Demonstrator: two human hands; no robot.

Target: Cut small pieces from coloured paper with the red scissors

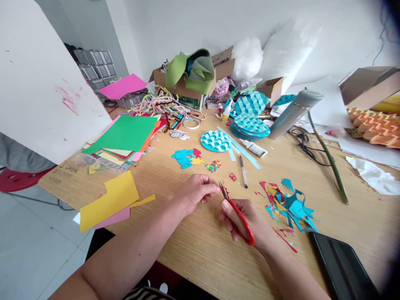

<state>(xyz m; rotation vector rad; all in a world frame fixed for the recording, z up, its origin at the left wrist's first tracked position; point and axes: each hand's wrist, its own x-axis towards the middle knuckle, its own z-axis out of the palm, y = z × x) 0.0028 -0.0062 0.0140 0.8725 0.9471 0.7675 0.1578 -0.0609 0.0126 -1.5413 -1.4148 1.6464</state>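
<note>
My right hand (246, 223) grips small red-handled scissors (239, 214), blades pointing up and left. Their tips meet a tiny red paper piece (225, 192) pinched between the fingers of my left hand (196, 193). Both hands hover over the wooden table (200, 246) near its front edge. A heap of blue, red and yellow paper scraps (289, 206) lies just right of my right hand. Blue fish-shaped cutouts (186, 158) and a pen (243, 177) lie beyond my hands.
Yellow and pink sheets (108, 200) overhang the left edge. A coloured paper stack (123, 137) sits at the left. Blue wave-pattern discs (250, 125), a glue tube (254, 148), a grey flask (293, 112), cardboard boxes (187, 83) and a dark tablet (340, 266) are around.
</note>
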